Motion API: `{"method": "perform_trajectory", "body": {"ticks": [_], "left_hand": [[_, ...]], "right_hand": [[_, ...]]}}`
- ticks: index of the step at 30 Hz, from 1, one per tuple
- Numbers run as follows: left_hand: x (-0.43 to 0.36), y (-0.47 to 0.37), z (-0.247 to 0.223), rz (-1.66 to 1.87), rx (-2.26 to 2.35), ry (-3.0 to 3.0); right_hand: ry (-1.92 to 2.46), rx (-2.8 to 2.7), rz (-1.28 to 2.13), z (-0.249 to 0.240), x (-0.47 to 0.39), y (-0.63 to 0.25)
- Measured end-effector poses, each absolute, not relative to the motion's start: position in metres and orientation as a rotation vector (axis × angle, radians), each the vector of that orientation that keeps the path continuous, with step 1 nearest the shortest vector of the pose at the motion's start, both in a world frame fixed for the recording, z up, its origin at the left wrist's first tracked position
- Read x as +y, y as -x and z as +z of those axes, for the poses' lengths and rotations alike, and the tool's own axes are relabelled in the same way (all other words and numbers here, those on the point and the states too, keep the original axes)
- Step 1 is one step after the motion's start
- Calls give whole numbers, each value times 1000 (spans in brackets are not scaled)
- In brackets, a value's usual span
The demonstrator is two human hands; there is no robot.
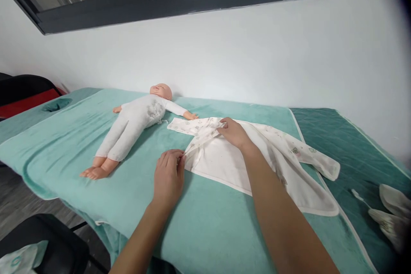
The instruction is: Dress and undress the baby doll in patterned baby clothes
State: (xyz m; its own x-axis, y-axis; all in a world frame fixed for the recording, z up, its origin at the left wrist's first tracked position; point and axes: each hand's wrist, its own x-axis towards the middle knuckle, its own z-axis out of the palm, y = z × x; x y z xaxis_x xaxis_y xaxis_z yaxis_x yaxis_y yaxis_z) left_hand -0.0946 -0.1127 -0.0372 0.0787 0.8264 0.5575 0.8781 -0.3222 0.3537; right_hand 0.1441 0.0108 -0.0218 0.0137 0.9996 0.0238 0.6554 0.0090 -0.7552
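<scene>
A white baby jacket point(221, 160) with a small print lies spread open on the green-covered bed, its sleeves reaching out to both sides. My left hand point(168, 171) pinches the lower corner of its left front edge. Higher on that same edge, near the collar, my right hand point(236, 132) grips the cloth between thumb and fingers. To the left a baby doll point(128, 130) lies on its back, with a white cloth body and bare feet. The doll's outstretched hand rests close to the jacket's left sleeve.
A green sheet point(80, 205) covers the bed, with a darker green cover point(324, 132) at right. Small white cloth items point(390, 218) lie at the right edge. A black chair point(48, 239) stands at lower left. Behind the bed rises a white wall point(257, 55) below a window.
</scene>
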Motion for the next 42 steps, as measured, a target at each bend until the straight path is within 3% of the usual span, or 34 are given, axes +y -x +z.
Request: {"method": "perform_trajectory", "body": {"ticks": [6,14,23,28,32,42], "left_hand": [[-127,67,-28,-1064,-1407,2252],[-131,35,-28,-758,-1276,2485],[-132,40,-33,-792,-1373,2725],[-134,44,-33,-936,-1543,2470],[-135,45,-36,-825,-1678,2416],[-137,46,-34,-911,-1610,2500]], "right_hand": [[1585,-1613,819,-21,10,-145],[1667,-1459,735,-20,15,-154],[1798,-1406,669,-28,20,-155],[1811,-1384,741,-27,22,-150],[1793,-1404,791,-29,26,-147],[1676,-1258,897,-31,29,-149]]}}
